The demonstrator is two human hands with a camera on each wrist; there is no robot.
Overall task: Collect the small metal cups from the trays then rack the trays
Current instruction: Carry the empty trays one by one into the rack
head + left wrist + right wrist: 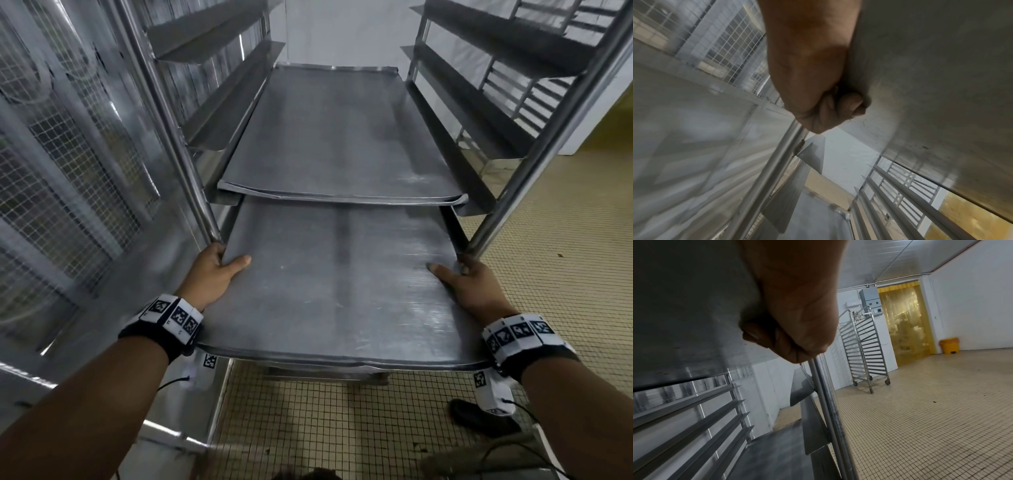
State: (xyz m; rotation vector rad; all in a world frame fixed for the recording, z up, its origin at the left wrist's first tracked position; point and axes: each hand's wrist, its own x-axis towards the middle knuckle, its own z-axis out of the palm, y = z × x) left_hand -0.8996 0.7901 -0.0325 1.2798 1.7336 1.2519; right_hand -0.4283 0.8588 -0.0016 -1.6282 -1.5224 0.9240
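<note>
A flat grey metal tray (335, 284) sticks halfway out of a steel rack, its far end under the shelf above. My left hand (219, 270) grips its left edge, thumb on top and fingers curled underneath (840, 105). My right hand (466, 284) grips the right edge the same way, fingers below (781, 344). A second tray (335, 137) sits fully in on the runners one level higher. No metal cups show in any view.
The rack's upright posts (178, 150) (534, 178) flank my hands, with angled runners (233, 96) above. A mesh-panelled steel wall (68, 171) stands left. Tiled floor (565, 246) lies right; another wheeled rack (863, 350), a yellow strip curtain (904, 321) and a yellow bin (949, 345) stand farther off.
</note>
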